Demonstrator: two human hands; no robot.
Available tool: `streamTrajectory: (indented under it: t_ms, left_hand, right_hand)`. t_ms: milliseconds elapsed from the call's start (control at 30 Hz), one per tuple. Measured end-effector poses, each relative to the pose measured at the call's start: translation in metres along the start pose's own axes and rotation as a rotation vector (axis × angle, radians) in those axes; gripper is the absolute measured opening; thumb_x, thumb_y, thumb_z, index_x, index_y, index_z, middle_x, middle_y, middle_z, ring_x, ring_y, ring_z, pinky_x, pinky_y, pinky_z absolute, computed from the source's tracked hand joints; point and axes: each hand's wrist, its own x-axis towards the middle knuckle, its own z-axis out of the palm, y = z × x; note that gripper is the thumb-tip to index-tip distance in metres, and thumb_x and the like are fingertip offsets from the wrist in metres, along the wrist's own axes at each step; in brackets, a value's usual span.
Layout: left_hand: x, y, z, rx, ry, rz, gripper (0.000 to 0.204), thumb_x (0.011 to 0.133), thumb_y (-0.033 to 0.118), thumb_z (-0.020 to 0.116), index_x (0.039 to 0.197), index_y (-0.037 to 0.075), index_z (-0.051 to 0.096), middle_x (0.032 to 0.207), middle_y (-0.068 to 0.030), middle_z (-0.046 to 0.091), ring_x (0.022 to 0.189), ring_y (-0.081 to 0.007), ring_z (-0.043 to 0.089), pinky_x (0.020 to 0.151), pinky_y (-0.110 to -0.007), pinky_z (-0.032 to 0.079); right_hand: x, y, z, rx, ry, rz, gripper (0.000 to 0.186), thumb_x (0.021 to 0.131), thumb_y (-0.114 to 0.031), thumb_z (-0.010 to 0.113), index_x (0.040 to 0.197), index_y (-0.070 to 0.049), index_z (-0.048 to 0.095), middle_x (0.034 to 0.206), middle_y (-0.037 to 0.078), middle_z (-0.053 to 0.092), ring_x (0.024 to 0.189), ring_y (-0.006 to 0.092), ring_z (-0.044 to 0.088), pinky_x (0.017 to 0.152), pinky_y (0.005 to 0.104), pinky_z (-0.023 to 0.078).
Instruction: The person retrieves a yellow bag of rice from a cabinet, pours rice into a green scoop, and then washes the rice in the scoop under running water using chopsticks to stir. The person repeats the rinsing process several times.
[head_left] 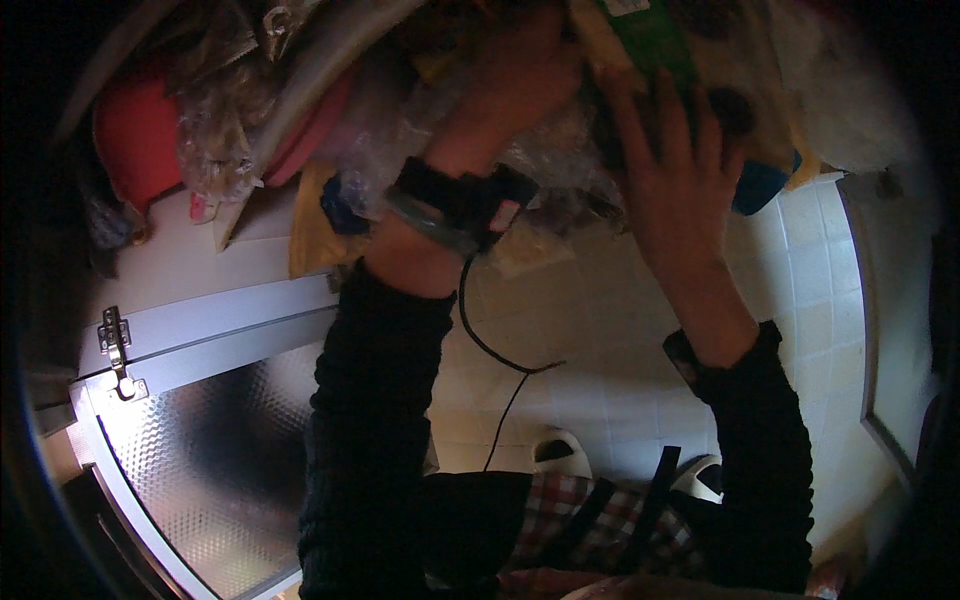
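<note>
My right hand (677, 175) reaches up with its fingers spread and stretched over a package with a green band (655, 45). Its thumb side is lost in shadow. To the left, my left hand (525, 85) reaches among crumpled clear plastic bags (575, 150); it is dim and blurred, and its fingers cannot be made out. A black strapped device (465, 205) sits on my left wrist, with a black cable (480, 340) hanging from it. Dark ribbed sleeves cover both forearms.
A red container (135, 135) and more plastic bags lie at the upper left. Below them, a hinged door with a textured panel (220, 470) stands ajar, its metal hinge (118, 350) showing. A blue thing (765, 188) is at the right. Light slippers (560, 455) rest on the tiled floor (600, 330).
</note>
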Motion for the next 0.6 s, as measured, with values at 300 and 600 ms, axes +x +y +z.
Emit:
streamTrajectory:
  t_ms: [300, 600]
  left_hand:
    - [0.012, -0.013, -0.008, -0.014, -0.077, -0.066, 0.031, 0.082, 0.023, 0.055, 0.106, 0.002, 0.057, 0.101, -0.0214, 0.059, 0.090, -0.0361, 0.059, 0.078, -0.041, 0.048]
    - [0.045, -0.045, -0.001, 0.126, -0.106, -0.160, 0.029, 0.081, 0.020, 0.057, 0.103, 0.001, 0.058, 0.100, -0.0221, 0.060, 0.088, -0.0368, 0.059, 0.078, -0.041, 0.048]
  right_hand:
    - [0.004, 0.001, -0.002, -0.060, 0.038, -0.032, 0.055, 0.078, -0.019, 0.055, 0.132, -0.025, 0.043, 0.125, 0.011, 0.046, 0.109, 0.0328, 0.047, 0.076, 0.0472, 0.041]
    - [0.000, 0.003, 0.005, -0.075, 0.011, -0.034, 0.057, 0.078, -0.018, 0.053, 0.133, -0.021, 0.041, 0.127, 0.013, 0.046, 0.109, 0.0343, 0.047, 0.078, 0.0506, 0.040]
